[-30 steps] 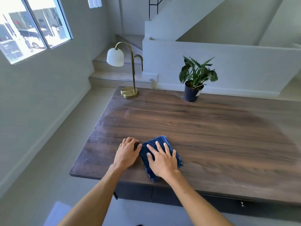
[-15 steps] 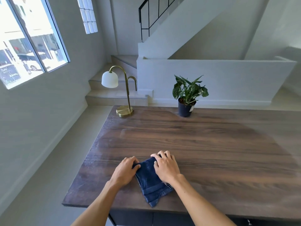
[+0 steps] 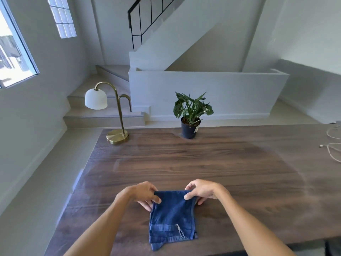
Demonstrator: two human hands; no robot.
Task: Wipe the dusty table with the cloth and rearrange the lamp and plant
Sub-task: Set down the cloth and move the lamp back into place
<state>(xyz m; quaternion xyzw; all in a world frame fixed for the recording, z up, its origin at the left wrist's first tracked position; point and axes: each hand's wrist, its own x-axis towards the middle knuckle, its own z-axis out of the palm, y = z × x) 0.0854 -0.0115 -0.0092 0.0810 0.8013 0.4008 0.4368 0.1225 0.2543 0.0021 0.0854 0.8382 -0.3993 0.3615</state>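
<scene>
Head view: lamp (image 3: pixel 103 108), plant (image 3: pixel 191 115), cable (image 3: pixel 332 145)

hands x2: left hand (image 3: pixel 143 194), right hand (image 3: pixel 203 191) | cloth (image 3: pixel 171 218) x1 | lamp (image 3: pixel 110 115) x1 | plant (image 3: pixel 191 113) x1 | table (image 3: pixel 221 163) x1 | cable (image 3: pixel 332 145) x1

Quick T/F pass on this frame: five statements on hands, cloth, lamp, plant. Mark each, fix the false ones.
1. Both hands pinch the far edge of the blue cloth. True: left hand and right hand each hold a far corner.
2. The brass lamp stands at the table's right end. False: it stands near the far left corner.
3. The potted plant sits at the far edge, right of the lamp. True.
4. The cloth is draped over the lamp shade. False: it lies on the wooden table near the person.
5. A hand rests on the plant pot. False: neither hand is near it.
</scene>
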